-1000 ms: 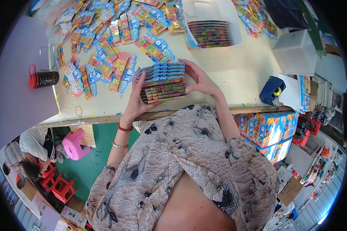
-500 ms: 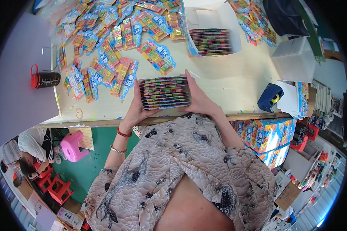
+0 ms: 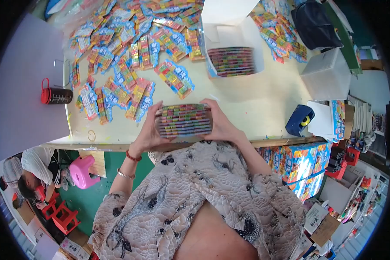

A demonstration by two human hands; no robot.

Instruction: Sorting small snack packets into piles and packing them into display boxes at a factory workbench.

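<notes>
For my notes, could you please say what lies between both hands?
In the head view, a stack of flat multicoloured packets, between left hand and right hand.

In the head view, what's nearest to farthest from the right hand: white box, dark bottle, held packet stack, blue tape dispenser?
From the right hand:
1. Packet stack, touching it, on its left.
2. White box, ahead of it.
3. Blue tape dispenser, to its right.
4. Dark bottle, far left.

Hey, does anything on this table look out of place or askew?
Mainly the loose blister packs left of the white box: many overlap at jumbled angles, which looks messy compared with the neat stack of packs held between the left hand and right hand.
</notes>
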